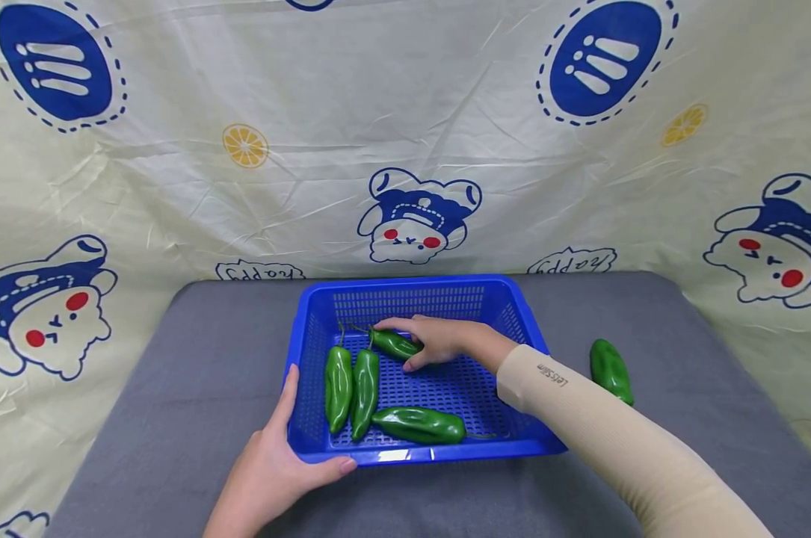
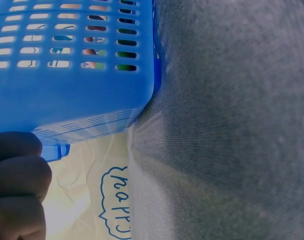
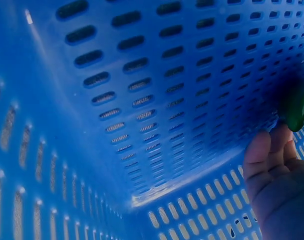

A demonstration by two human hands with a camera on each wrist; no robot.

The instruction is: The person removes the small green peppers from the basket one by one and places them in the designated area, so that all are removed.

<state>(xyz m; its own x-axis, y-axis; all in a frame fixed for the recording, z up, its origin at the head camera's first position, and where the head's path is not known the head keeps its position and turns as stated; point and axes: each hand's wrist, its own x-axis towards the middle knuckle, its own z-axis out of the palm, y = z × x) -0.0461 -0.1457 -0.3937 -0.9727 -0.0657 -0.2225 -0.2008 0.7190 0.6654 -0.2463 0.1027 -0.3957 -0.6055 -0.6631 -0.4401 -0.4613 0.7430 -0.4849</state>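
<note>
A blue plastic basket (image 1: 499, 450) with slotted walls stands on the grey table. My left hand (image 1: 267, 467) grips its near left corner, thumb over the front rim; the curled fingers (image 2: 19, 185) show below the rim in the left wrist view. Inside the basket, my right hand (image 1: 445, 340) holds a green pepper (image 1: 393, 344) near the back, thumb and fingers on either side of it. That hand partly covers the pepper. Two more green peppers, one (image 1: 338, 388) beside another (image 1: 365, 392), lie lengthwise at the left. Along the front wall lies a further green pepper (image 1: 418, 425).
Right of the basket, a green pepper (image 1: 610, 370) lies on the grey tabletop (image 1: 196, 373), partly behind the right sleeve (image 1: 593, 418). A pale printed cloth (image 1: 324, 202) hangs behind the table.
</note>
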